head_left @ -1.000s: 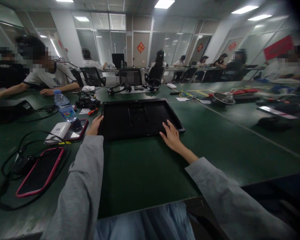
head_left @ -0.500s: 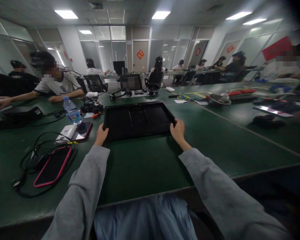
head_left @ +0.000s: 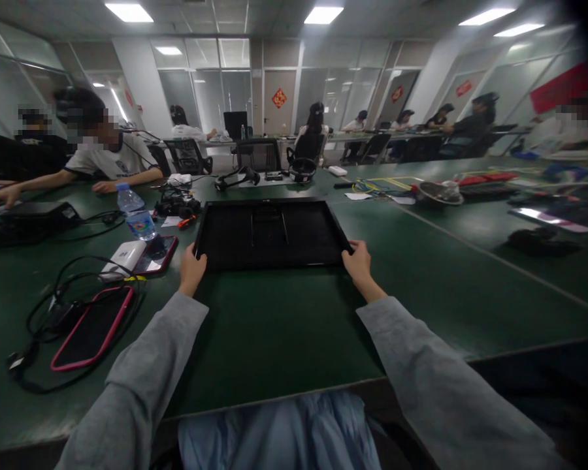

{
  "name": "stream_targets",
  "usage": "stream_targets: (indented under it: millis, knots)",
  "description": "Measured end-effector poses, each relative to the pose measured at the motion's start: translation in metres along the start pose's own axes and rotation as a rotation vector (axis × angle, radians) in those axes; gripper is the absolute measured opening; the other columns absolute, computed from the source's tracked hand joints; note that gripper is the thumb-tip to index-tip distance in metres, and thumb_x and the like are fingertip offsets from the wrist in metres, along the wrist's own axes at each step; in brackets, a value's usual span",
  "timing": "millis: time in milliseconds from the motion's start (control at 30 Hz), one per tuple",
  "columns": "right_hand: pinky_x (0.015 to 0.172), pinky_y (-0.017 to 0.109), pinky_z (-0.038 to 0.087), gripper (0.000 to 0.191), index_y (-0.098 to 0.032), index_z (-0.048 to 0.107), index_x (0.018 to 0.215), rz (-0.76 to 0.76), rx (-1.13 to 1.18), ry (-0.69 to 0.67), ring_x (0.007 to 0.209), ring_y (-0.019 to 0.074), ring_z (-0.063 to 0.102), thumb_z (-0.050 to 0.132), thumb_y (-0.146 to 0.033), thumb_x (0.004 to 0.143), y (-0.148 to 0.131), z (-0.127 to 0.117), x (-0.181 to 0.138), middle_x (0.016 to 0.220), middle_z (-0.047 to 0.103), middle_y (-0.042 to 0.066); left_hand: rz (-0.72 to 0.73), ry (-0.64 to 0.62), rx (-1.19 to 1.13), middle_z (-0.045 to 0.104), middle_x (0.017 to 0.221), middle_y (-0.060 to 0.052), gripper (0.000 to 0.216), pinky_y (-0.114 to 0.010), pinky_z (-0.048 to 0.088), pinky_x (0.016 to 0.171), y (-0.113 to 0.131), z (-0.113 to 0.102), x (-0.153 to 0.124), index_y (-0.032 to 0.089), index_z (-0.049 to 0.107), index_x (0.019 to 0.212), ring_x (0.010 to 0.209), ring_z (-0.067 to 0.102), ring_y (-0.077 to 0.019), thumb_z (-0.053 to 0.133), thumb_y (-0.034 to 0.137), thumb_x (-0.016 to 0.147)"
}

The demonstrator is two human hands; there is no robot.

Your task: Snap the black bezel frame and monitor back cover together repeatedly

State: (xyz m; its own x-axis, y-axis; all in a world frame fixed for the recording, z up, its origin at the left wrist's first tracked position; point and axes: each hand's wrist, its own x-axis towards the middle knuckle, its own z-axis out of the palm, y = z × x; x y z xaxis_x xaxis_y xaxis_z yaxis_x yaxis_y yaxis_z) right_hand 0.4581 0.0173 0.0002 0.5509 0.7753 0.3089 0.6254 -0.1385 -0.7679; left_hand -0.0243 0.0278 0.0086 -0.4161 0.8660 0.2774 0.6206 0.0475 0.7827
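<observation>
A shallow black rectangular tray (head_left: 225,235) with a raised rim and thin divider lines inside lies in front of me at the middle of the green table (head_left: 284,326). My left hand (head_left: 193,269) grips its near left corner, thumb on the rim and the other fingers partly hidden behind the side wall. At the near right corner my right hand (head_left: 359,262) is closed on the rim in the same way. Both grey sleeves reach forward from the table's front edge. I cannot tell whether the tray rests fully on the table.
Left of the tray are a water bottle (head_left: 136,212), a white box-shaped device (head_left: 123,260), a dark phone (head_left: 161,253), and a pink-edged phone (head_left: 95,329) among black cables. Headsets (head_left: 301,171) lie behind it. A metal bowl (head_left: 440,192) stands right. A co-worker (head_left: 112,156) sits at left.
The tray has turned slightly, so its near edge now runs level across the view. My hands stay on its corners, the right one a little lower and farther right.
</observation>
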Motion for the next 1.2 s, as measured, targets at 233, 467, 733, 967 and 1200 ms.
stream_targets:
  millis: [233, 467, 733, 967, 1200]
  knots:
    - [0.094, 0.050, 0.056, 0.055, -0.016, 0.062, 0.131, 0.023, 0.115, -0.155, 0.093, 0.0280, 0.071, 0.068, -0.035, 0.080, 0.011, 0.007, 0.029, 0.101, 0.074, 0.011, -0.073, 0.026, 0.074, 0.066, 0.143, -0.016, 0.056, -0.053, 0.042, 0.115, 0.002, -0.007, 0.003, 0.018, 0.059, 0.142, 0.134, 0.060, -0.0360, 0.064, 0.022, 0.086]
    - [0.089, 0.049, 0.060, 0.062, -0.020, 0.057, 0.135, 0.050, 0.421, -0.319, 0.086, 0.0251, 0.072, 0.071, -0.031, 0.076, 0.012, 0.014, 0.055, 0.093, 0.074, 0.006, -0.064, 0.003, 0.124, 0.065, 0.143, -0.018, 0.054, -0.051, 0.042, 0.115, 0.002, -0.003, 0.002, 0.018, 0.055, 0.140, 0.134, 0.060, -0.0349, 0.065, 0.027, 0.088]
    - [0.077, 0.048, 0.063, 0.067, -0.024, 0.049, 0.140, 0.163, 0.390, -0.395, 0.074, 0.0255, 0.070, 0.066, -0.027, 0.075, -0.004, -0.004, 0.026, 0.088, 0.071, 0.005, -0.031, 0.073, 0.134, 0.063, 0.143, -0.018, 0.057, -0.049, 0.042, 0.117, -0.011, -0.001, 0.008, 0.016, 0.057, 0.141, 0.136, 0.057, -0.0351, 0.064, 0.027, 0.086]
    - [0.088, 0.051, 0.063, 0.082, -0.022, 0.036, 0.156, 0.106, 0.455, -0.392, 0.089, 0.0276, 0.074, 0.064, -0.035, 0.080, -0.012, 0.009, 0.029, 0.106, 0.074, 0.010, -0.050, 0.096, 0.186, 0.055, 0.150, -0.023, 0.070, -0.054, 0.037, 0.122, -0.012, 0.002, 0.009, 0.010, 0.050, 0.148, 0.145, 0.046, -0.0399, 0.068, 0.032, 0.084]
    - [0.102, 0.054, 0.058, 0.079, -0.020, 0.053, 0.150, 0.082, 0.545, -0.288, 0.101, 0.0291, 0.075, 0.067, -0.032, 0.074, -0.010, 0.019, 0.033, 0.111, 0.075, 0.011, -0.056, 0.097, 0.172, 0.054, 0.149, -0.022, 0.069, -0.051, 0.035, 0.124, -0.014, 0.002, 0.010, 0.012, 0.050, 0.147, 0.146, 0.046, -0.0371, 0.068, 0.035, 0.085]
